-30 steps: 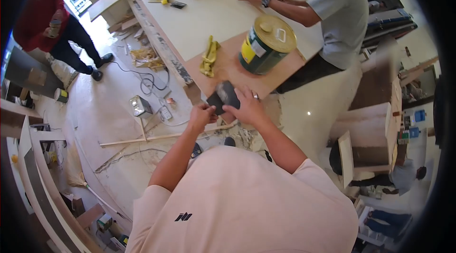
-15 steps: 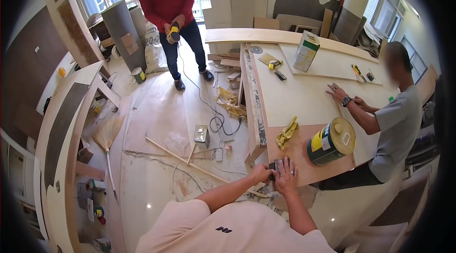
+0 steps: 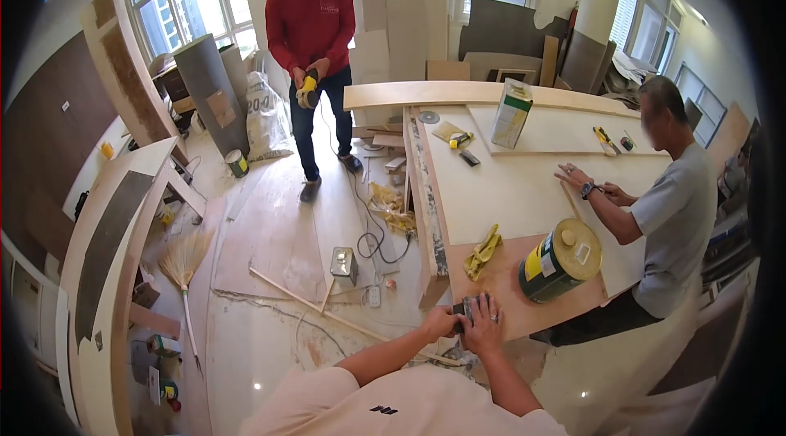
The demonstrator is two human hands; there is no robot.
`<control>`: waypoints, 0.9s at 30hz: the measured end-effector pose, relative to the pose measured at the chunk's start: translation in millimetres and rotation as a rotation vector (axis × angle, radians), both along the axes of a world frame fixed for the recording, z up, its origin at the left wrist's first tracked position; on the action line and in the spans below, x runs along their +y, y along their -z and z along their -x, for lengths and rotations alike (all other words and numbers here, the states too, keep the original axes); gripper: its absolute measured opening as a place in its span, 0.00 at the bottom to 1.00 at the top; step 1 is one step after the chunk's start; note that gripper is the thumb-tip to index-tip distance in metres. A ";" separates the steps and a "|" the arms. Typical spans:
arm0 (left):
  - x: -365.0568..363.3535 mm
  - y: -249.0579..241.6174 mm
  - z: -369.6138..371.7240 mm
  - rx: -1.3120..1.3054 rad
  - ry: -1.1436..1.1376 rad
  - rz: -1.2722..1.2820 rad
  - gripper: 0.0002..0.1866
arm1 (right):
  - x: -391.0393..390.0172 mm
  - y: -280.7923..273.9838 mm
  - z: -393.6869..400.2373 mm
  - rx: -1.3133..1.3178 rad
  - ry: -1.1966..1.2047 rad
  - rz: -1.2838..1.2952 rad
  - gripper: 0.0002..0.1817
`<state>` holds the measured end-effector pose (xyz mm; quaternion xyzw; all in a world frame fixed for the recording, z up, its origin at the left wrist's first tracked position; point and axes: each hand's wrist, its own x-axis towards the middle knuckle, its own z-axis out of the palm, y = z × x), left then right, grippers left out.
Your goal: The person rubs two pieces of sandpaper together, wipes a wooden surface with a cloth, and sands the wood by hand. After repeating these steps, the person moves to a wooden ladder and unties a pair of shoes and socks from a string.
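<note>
At the near left corner of the workbench (image 3: 508,182), my left hand (image 3: 440,322) is closed around the handle end of a dark, flat tool (image 3: 465,305). My right hand (image 3: 483,325) lies over the same tool with its fingers pressed down on it, a ring on one finger. The tool rests on the brown strip of board (image 3: 524,317) along the bench's near edge. Just beyond my hands is a crumpled yellow glove (image 3: 483,253), and to their right stands a large green and yellow can (image 3: 560,261). The tool's underside is hidden.
A person in red (image 3: 311,35) stands at the back holding a yellow power tool (image 3: 308,92). Another person in grey (image 3: 675,207) leans over the bench's right side. A rectangular tin (image 3: 512,113) stands on the bench. Cords, a wooden strip (image 3: 327,315) and a metal can (image 3: 344,266) lie on the floor.
The view has tilted up a little, so the scene sits lower. The person in red has raised their head and shifted right in view. My hands remain on the tool at the corner.
</note>
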<state>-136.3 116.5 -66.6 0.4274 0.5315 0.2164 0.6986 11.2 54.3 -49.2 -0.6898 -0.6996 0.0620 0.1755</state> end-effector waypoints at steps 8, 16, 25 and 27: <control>-6.8 -10.1 0.2 0.024 -0.018 0.022 0.12 | -1.2 4.1 -0.6 0.010 0.009 -0.040 0.31; -6.6 1.4 0.8 -0.048 -0.015 0.021 0.13 | -0.3 1.6 -1.1 -0.041 -0.025 0.014 0.28; -7.7 -2.7 2.5 -0.077 -0.025 0.048 0.14 | 0.7 6.4 0.4 -0.027 -0.003 0.017 0.28; -7.0 0.4 1.7 -0.075 -0.019 0.048 0.14 | 0.4 4.7 0.4 -0.031 -0.004 0.014 0.28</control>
